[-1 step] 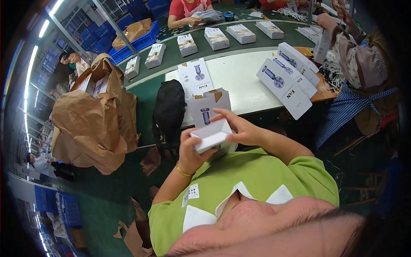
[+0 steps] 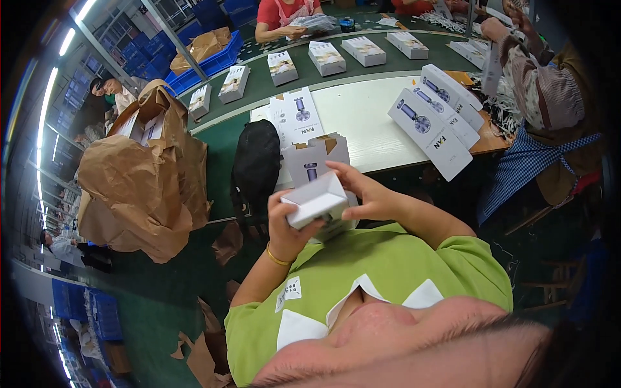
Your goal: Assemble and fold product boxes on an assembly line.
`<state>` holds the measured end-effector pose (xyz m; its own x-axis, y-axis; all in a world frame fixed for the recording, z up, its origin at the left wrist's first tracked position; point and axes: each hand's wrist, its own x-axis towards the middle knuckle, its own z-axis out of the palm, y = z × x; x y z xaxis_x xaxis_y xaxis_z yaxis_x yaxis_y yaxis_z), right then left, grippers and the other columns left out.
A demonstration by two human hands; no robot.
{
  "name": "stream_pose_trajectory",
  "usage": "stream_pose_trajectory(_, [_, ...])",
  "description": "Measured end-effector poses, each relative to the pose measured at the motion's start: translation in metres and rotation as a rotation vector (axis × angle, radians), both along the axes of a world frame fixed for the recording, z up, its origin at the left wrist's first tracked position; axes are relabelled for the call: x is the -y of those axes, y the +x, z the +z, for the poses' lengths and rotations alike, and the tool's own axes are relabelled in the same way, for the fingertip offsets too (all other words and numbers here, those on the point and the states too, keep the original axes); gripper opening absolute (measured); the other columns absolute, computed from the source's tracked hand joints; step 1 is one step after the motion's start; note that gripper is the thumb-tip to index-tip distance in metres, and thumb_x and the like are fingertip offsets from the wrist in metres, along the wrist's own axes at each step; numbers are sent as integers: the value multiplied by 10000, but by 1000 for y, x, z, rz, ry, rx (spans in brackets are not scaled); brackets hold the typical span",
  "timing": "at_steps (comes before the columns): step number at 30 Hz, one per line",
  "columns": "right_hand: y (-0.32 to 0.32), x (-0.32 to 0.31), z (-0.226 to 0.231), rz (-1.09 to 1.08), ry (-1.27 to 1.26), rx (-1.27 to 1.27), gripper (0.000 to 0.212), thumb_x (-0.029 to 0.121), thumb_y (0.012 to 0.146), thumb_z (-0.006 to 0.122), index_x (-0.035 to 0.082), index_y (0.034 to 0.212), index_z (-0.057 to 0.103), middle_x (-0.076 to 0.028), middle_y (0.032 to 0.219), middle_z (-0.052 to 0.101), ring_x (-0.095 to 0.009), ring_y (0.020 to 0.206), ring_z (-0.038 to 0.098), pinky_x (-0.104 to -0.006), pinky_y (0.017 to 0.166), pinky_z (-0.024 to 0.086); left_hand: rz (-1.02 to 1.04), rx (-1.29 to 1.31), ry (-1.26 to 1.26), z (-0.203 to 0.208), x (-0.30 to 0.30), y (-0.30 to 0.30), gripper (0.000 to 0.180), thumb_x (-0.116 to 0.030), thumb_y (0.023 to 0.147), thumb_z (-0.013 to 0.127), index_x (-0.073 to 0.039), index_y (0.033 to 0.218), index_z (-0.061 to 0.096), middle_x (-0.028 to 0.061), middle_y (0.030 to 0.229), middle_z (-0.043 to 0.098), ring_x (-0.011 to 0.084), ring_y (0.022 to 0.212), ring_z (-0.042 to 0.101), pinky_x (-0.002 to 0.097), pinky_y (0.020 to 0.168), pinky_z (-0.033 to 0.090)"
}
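Observation:
A small white carton (image 2: 315,205) with an open end and pale inner walls is held in front of my chest. My left hand (image 2: 289,226) is closed round its left side, thumb and fingers on opposite faces. At the carton's right side is my right hand (image 2: 367,194), its fingers spread and its thumb by the near right corner; whether it touches is hard to tell. Just behind stands another white carton (image 2: 315,157) with a fan picture and raised flaps. Flat printed cartons (image 2: 299,110) lie on the white tabletop beyond it.
A black bag-like object (image 2: 255,158) and a large brown paper sack (image 2: 145,187) stand to my left. Several flat cartons (image 2: 430,126) lean at the right, near a co-worker's sleeve (image 2: 550,107). Along the green conveyor lie several packed boxes (image 2: 326,59).
The carton has shifted slightly to the left and up, with my left hand around it. More of my right thumb and fingers stands apart from it.

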<state>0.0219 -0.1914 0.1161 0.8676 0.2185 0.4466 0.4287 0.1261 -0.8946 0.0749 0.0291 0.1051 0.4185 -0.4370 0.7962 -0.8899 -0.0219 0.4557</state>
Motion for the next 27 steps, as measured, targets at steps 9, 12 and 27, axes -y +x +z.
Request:
stream_pose_trajectory(9, [13, 148, 72, -652, -417, -151, 533, 107, 788, 617, 5, 1300, 511, -72, 1160, 605, -159, 977, 575, -291, 888, 451, 97, -327, 86, -34, 20, 30, 816, -257, 837, 676, -42, 1449, 180, 225, 1469, 204, 352, 1337, 268, 448, 1090, 250])
stream_pose_trajectory(12, [24, 211, 104, -937, -727, -181, 528, 159, 799, 565, -17, 1293, 509, -109, 1139, 617, -175, 1019, 582, -264, 896, 441, 302, -275, 278, -53, 22, 35, 850, -254, 815, 689, -15, 1447, 174, 259, 1459, 206, 387, 1341, 236, 457, 1093, 224])
stream_pose_trajectory(27, [16, 17, -28, -471, -999, -94, 935, 302, 832, 657, 17, 1473, 37, -370, 1441, 170, -465, 1341, 262, -425, 1116, 239, 286, -472, 232, -101, 25, 46, 833, -198, 805, 682, -5, 1447, 188, 243, 1460, 221, 381, 1342, 244, 424, 1106, 218])
